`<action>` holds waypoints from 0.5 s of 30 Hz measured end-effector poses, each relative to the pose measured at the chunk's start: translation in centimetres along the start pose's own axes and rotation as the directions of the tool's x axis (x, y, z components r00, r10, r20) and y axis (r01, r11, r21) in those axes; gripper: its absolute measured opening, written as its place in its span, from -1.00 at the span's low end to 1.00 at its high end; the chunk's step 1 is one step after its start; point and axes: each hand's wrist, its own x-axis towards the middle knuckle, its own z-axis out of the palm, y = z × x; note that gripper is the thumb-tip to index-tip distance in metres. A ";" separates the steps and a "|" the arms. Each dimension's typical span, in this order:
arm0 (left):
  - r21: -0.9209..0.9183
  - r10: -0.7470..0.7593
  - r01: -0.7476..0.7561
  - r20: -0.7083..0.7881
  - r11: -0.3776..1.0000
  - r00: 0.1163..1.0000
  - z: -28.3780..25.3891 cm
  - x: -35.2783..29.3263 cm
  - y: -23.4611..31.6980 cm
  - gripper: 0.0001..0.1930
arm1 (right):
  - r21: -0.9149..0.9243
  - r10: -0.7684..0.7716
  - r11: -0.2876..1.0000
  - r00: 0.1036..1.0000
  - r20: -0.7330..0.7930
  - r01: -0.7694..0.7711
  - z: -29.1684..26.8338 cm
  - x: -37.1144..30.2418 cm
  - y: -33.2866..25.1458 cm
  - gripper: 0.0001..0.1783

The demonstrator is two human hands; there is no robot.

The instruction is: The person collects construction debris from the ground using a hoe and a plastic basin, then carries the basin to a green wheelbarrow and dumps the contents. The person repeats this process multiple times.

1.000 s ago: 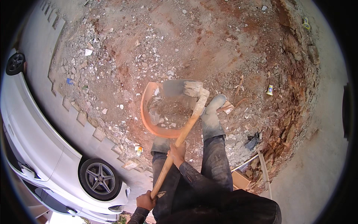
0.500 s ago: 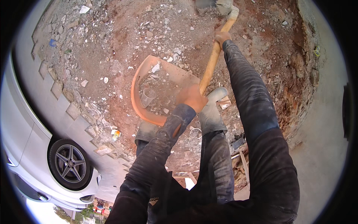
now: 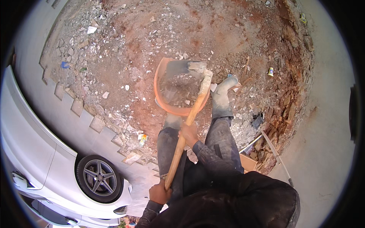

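Observation:
I hold a hoe by its long wooden handle (image 3: 193, 114). My left hand (image 3: 160, 193) is closed round the handle's near end, and my right hand (image 3: 189, 133) grips it farther up. The dark metal hoe blade (image 3: 178, 67) is over the far side of an orange scoop-shaped pan (image 3: 159, 89) on the ground; whether it touches the pan I cannot tell. Dirt, stone bits and a blurred clear plastic cup (image 3: 170, 93) lie in the pan. My left boot (image 3: 173, 121) is by its near edge, and my right boot (image 3: 222, 98) stands to its right.
Reddish soil and broken rubble (image 3: 125, 49) spread all round. A white car (image 3: 49, 152) stands on the paving at left, past a stepped paving edge (image 3: 93, 123). A crumbling earth edge (image 3: 294, 72) borders concrete (image 3: 327, 114) at right. A small yellow container (image 3: 270, 71) lies beyond my right boot.
The hoe head has come nearer, from the far ground to over the pan. Both hands have drawn back toward my body, still on the handle. The pan appears farther right in view.

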 end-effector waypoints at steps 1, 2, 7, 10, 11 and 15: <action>0.046 -0.002 0.000 0.039 0.999 0.999 -0.4 -1.4 -1.5 -0.64 | 0.056 0.009 0.998 1.000 -0.020 -0.008 -0.3 -1.2 1.3 -0.76; 0.088 -0.013 0.007 0.068 0.996 0.998 -0.9 -2.2 -2.4 -0.63 | 0.106 0.017 0.994 0.999 -0.030 -0.014 -0.7 -1.6 2.8 -0.75; 0.247 0.136 -0.116 -0.066 0.962 0.989 -1.4 4.8 -2.4 -0.66 | 0.261 -0.129 0.954 0.987 -0.095 0.150 -1.2 4.8 3.8 -0.79; 0.282 0.173 -0.138 -0.103 0.949 0.980 -0.8 10.3 -0.9 -0.64 | 0.014 -0.199 0.979 0.967 -0.156 0.204 -1.5 10.0 1.2 -0.74; 0.302 0.188 -0.149 -0.102 0.941 0.977 -0.5 11.2 -0.1 -0.62 | -0.082 -0.207 0.977 0.966 -0.157 0.196 -1.9 12.0 1.9 -0.71; 0.295 0.145 -0.151 0.042 0.944 0.989 1.2 8.9 -0.7 -0.60 | -0.164 -0.156 0.979 0.965 -0.211 0.122 -2.0 16.1 12.9 -0.56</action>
